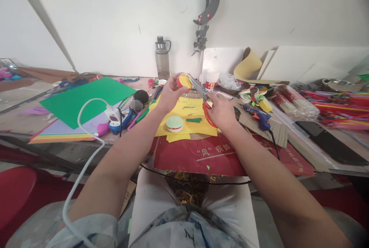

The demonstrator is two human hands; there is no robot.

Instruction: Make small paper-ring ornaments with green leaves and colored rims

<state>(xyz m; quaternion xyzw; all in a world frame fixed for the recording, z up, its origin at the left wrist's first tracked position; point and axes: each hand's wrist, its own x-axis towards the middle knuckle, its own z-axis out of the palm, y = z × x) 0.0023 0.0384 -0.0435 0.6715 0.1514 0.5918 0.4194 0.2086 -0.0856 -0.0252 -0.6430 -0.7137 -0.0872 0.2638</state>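
Plainly, left hand (169, 94): fingers closed round a yellow-topped disc (186, 81) with a red side, the thumb along its near edge.
Right hand (221, 109): fingers wrapped round the orange handles of a pair of scissors (205, 96), to the right of the left fingers and a little nearer the body.
Scissors' long axis: slanting from the right fingers away and leftward, the tips ending at the disc's right edge — whether blade and rim touch, I cannot tell.
Disc: within the left fingers, so that hand is the nearer; from the right fingers it lies leftward and farther out, past the blades.
Pale-green-topped round box (174, 122): below the left fingers, towards the body, on a yellow paper sheet (192, 129).
Dark green strips (194, 120): on that sheet, left of the right fingers — apart from both hands.
Paper cup (212, 80): just beyond the right fingers.
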